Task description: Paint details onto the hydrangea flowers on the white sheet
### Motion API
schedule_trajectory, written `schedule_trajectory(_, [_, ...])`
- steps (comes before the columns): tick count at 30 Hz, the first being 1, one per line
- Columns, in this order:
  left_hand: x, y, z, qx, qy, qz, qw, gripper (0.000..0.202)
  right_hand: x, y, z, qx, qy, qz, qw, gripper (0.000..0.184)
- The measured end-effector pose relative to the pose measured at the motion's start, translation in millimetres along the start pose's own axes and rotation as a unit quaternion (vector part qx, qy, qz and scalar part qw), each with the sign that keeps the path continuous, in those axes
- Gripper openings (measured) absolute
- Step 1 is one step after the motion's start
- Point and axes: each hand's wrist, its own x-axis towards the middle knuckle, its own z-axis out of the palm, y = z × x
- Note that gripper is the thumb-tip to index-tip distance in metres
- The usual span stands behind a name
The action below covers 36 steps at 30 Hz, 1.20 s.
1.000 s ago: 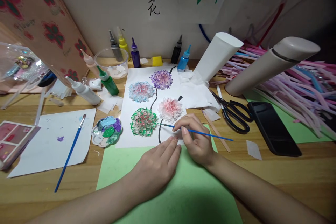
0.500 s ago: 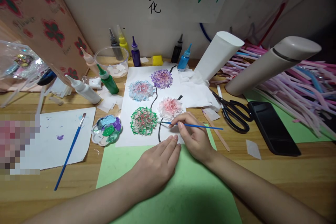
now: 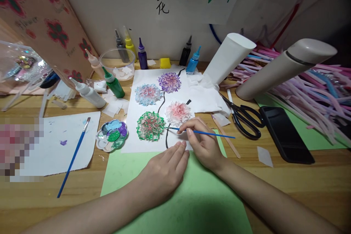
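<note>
My right hand (image 3: 204, 144) pinches a thin blue paintbrush (image 3: 216, 134), its tip near the black stem beside the green tissue flower (image 3: 150, 125) on the white sheet (image 3: 142, 76). A pink flower (image 3: 178, 112), a blue-pink flower (image 3: 148, 94) and a purple flower (image 3: 169, 82) are also stuck to that sheet. My left hand (image 3: 161, 175) lies flat, fingers together, on the sheet's lower edge and the green paper (image 3: 181, 204).
A flower-shaped paint palette (image 3: 112, 136), a second blue brush (image 3: 73, 157) on scrap paper, paint bottles (image 3: 113, 84), a clear cup (image 3: 117, 64), black scissors (image 3: 245, 117), a phone (image 3: 285, 133), a lamp (image 3: 285, 66), a paper roll (image 3: 227, 56) and pipe cleaners (image 3: 315, 87) crowd the wooden table.
My right hand has shifted slightly up and levelled the brush, its tip staying by the black stem. My left hand has not moved.
</note>
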Motion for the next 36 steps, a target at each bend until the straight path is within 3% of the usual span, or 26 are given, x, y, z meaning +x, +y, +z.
schedule_trajectory(6, [1,0,-1.0,0.001,0.006,0.000,1.000,0.037,0,-1,1,-0.002,0.049,0.003,0.999,0.020])
schedule_trajectory(12, [2,1,-3.9,-0.012,-0.017,-0.013,1.000,0.038,-3,-1,1,-0.027,0.018,-0.006,0.999,0.018])
schedule_trajectory(18, [2,6,-7.5,-0.025,0.006,-0.061,0.998,0.034,-4,-9,3,0.011,0.119,-0.073,0.990,0.019])
schedule_trajectory(20, [1,8,-7.3,-0.017,0.011,-0.070,0.997,0.027,5,-23,8,0.015,0.074,-0.086,0.993,0.020])
schedule_trajectory(26, [-4,8,-0.4,0.012,-0.031,-0.027,0.999,0.018,56,-76,47,-0.015,-0.173,-0.077,0.982,0.018])
schedule_trajectory(31, [-5,10,3.0,0.037,0.009,-0.022,0.999,0.028,77,-88,77,-0.065,-0.241,-0.086,0.964,0.018])
schedule_trajectory(36, [-5,11,2.5,0.032,-0.014,-0.014,0.999,0.027,82,-89,84,-0.069,-0.253,-0.093,0.961,0.019])
